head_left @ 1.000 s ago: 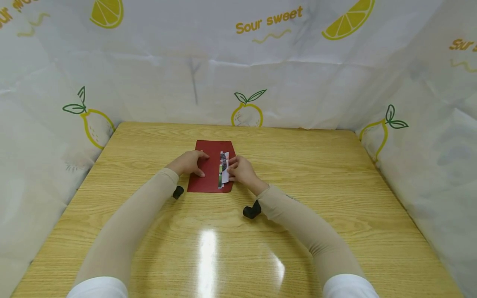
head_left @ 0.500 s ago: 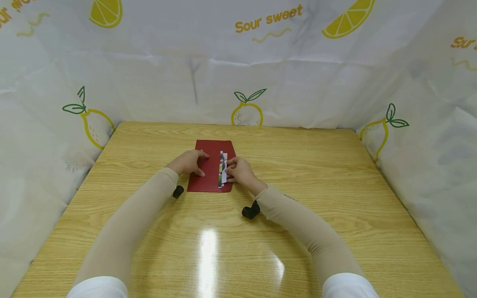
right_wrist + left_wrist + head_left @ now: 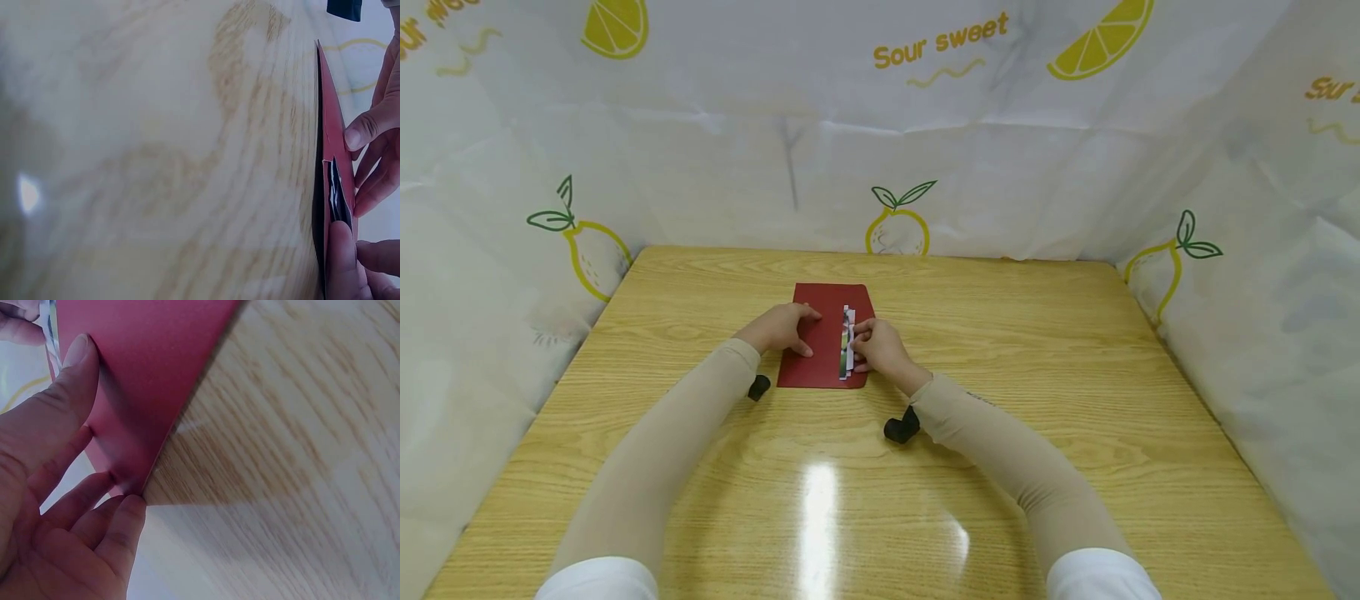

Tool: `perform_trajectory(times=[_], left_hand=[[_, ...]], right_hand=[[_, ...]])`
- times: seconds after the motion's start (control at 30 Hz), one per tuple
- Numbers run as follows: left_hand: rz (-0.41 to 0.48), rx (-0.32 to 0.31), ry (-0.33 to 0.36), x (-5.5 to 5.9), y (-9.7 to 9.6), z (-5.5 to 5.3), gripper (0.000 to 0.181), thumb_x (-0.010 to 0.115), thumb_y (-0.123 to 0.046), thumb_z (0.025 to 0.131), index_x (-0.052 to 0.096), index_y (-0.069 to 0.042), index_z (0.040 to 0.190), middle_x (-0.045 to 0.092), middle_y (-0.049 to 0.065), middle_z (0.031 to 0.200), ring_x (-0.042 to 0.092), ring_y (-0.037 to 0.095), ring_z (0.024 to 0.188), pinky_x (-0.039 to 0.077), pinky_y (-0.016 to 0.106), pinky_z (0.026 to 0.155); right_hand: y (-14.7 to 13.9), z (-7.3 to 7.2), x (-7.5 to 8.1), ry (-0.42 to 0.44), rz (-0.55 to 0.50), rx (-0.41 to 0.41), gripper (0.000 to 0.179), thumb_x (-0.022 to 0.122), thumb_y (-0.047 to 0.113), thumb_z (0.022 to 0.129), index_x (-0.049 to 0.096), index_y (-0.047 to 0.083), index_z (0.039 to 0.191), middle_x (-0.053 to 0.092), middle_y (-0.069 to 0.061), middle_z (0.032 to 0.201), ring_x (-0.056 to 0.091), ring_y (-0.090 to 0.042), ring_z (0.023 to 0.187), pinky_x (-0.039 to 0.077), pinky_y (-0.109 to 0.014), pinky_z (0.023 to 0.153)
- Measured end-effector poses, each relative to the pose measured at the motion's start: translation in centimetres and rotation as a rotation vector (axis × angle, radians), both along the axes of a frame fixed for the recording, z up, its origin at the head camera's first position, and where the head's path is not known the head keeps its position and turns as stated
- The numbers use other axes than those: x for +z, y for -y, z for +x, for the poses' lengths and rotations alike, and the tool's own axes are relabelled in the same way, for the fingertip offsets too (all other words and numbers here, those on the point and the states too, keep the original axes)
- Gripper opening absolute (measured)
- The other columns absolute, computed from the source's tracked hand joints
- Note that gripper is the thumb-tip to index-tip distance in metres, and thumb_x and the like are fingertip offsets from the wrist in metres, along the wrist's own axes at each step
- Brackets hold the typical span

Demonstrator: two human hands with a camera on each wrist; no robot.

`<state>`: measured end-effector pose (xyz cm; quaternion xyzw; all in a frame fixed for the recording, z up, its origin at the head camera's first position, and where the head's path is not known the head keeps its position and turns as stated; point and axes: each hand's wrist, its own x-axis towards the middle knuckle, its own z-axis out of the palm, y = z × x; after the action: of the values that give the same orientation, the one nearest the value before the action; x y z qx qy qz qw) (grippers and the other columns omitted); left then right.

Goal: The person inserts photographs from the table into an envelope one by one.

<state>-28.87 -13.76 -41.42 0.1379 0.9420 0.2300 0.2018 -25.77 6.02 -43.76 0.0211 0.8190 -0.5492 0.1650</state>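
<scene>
A red envelope (image 3: 827, 300) lies on the table, its flap end to the right. A small stack of photos (image 3: 846, 354) with coloured and white edges sticks out of its opening as a narrow strip. My right hand (image 3: 883, 348) pinches the photos at their outer edge, with thumb and fingertips close over the flap. My left hand (image 3: 777, 328) rests on the left part of the envelope, thumb and fingers spread. In the left wrist view its thumb lies on the red paper (image 3: 150, 369) and its other fingertips meet the edge. The inserted part of the photos is hidden.
The wooden table (image 3: 1037, 350) extends around the envelope. Black camera pieces (image 3: 901, 428) stick out beneath both wrists. White sheets printed with lemons (image 3: 897, 229) hang behind the table and along both sides.
My right hand has moved slightly left, and the photos have slid further into the envelope, so a narrower strip shows. The left hand and the envelope stay in place.
</scene>
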Motion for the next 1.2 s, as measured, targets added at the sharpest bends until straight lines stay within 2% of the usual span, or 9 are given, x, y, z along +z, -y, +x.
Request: perform_trajectory(times=[0.47,1.2], left_hand=[[0.002,-0.004,-0.01,-0.39,0.13,-0.24,0.069,0.079,-0.016,0.081,0.048,-0.007,0.142,0.031,0.019,0.155,0.028,0.035,0.144,0.032,0.046,0.116],[-0.007,0.001,-0.001,0.02,0.0,0.2,0.069,0.077,-0.016,0.083,0.046,-0.006,0.144,0.029,0.019,0.156,0.026,0.036,0.145,0.031,0.046,0.116]], right_hand=[[-0.01,0.14,0.21,-0.006,0.013,0.008,0.026,0.055,0.003,0.097,0.059,0.001,0.122,0.057,-0.008,0.093,0.057,-0.014,0.067,0.057,-0.027,0.053],[0.23,-0.13,0.08,-0.011,0.062,0.012,0.028,0.061,0.001,0.093,0.06,0.002,0.122,0.058,-0.007,0.092,0.058,-0.014,0.067,0.056,-0.024,0.051]])
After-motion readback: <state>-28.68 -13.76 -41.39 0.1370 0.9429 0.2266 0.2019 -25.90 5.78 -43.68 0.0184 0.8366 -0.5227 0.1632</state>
